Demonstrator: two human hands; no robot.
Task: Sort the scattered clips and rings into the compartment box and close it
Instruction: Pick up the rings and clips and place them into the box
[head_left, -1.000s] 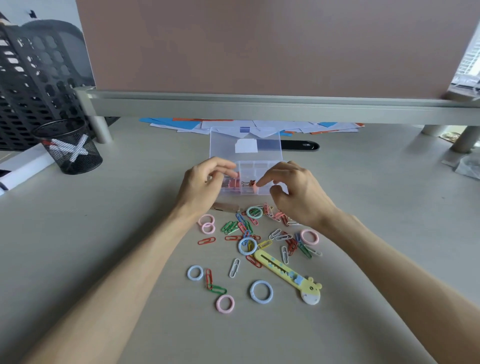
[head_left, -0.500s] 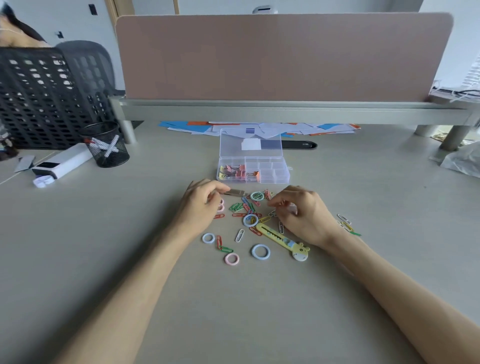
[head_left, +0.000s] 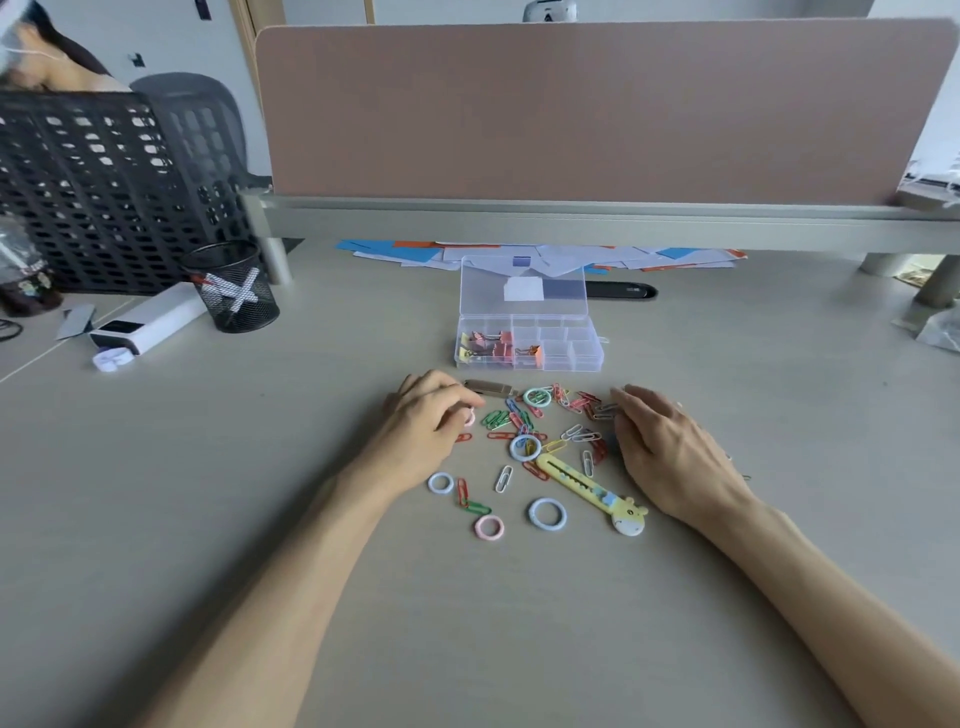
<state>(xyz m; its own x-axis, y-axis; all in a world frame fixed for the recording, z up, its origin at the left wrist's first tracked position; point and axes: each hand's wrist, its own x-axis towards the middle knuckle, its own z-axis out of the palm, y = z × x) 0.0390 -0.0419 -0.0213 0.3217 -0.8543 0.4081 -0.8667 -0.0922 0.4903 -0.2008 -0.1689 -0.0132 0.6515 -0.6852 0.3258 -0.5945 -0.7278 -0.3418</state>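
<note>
Left side: the left hand (head_left: 426, 423) sits at 9 o'clock of the scatter, fingers curled, seemingly pinching a pink ring (head_left: 469, 417) — probably the next piece to go.
Right side: the right hand (head_left: 670, 452) is at 3 o'clock, fingers bent onto silver paper clips (head_left: 605, 410); whether it pinches any, I cannot tell.
Box: the compartment box (head_left: 586, 356) stands at 12 o'clock with its lid open to receive pieces; binder clips (head_left: 488, 345) fill its left cells.
Scatter: rings (head_left: 547, 514) and more clips lie loose on the bench (head_left: 519, 623) — most sorting remains.
In the way: a giraffe cutter (head_left: 592, 488) at 5 o'clock lies among the clips; a mesh pen cup (head_left: 234, 293) at 10 o'clock is well apart.
</note>
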